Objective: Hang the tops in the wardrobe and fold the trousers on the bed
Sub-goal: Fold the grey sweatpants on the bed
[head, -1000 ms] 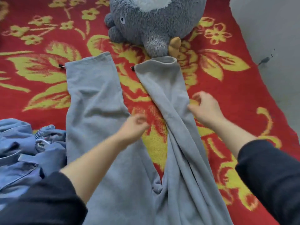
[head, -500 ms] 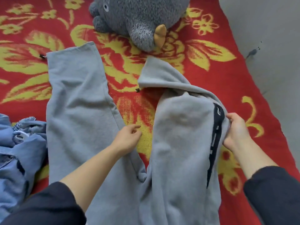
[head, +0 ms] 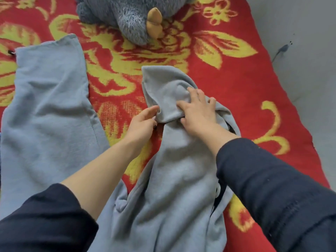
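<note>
Grey trousers (head: 49,113) lie spread on the red and yellow blanket (head: 218,73) of the bed. The left leg lies flat at the left. The right leg is bunched and doubled back on itself in the middle. My left hand (head: 143,122) pinches the left edge of that bunched fold. My right hand (head: 198,110) lies on top of the fold with fingers spread and the thumb tucked under the cloth. A black stripe (head: 217,199) shows along the right leg's outer seam.
A grey plush toy (head: 127,17) sits at the far edge of the blanket, just beyond the trousers. The bed's right edge meets a grey wall (head: 300,60).
The right leg's cuff end has been pulled back toward me and bunched. My right hand moved from the outer seam onto the fold. My left hand shifted right to the fold's edge.
</note>
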`<move>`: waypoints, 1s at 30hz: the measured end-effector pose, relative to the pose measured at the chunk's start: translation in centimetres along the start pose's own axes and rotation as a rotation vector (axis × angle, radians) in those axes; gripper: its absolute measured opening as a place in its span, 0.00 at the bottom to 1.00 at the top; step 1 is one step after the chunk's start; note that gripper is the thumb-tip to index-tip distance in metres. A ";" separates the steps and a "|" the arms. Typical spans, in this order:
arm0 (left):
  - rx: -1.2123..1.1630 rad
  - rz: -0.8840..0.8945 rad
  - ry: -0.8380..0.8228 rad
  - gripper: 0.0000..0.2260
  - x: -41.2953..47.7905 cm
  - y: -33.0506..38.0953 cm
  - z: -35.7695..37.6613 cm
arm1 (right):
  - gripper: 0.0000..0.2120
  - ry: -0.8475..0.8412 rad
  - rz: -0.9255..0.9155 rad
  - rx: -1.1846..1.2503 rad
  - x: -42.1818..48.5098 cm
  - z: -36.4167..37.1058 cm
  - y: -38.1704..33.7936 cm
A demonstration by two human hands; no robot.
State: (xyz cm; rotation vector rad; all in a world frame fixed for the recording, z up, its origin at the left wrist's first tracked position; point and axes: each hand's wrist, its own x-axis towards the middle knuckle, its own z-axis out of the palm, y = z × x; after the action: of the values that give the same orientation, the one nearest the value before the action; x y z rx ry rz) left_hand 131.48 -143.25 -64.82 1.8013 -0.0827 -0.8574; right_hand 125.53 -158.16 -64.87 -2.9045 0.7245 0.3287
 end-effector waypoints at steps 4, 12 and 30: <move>-0.077 -0.042 0.242 0.19 1.1 0.7 -0.5 | 0.12 0.038 0.164 0.875 0.9 -1.8 1.3; -0.290 -0.102 -0.283 0.41 1.7 4.1 1.2 | 0.23 -0.621 0.093 1.836 -3.9 -7.9 7.4; 0.116 0.077 -0.823 0.23 -2.4 12.2 2.4 | 0.11 -0.300 0.155 2.180 -3.4 -15.2 10.4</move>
State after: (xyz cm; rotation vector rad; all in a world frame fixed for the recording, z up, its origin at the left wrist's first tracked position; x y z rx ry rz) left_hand 132.47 -149.11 -53.63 1.4279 -0.7335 -1.5091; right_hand 120.42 -168.44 -50.06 -0.7205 0.5311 -0.0865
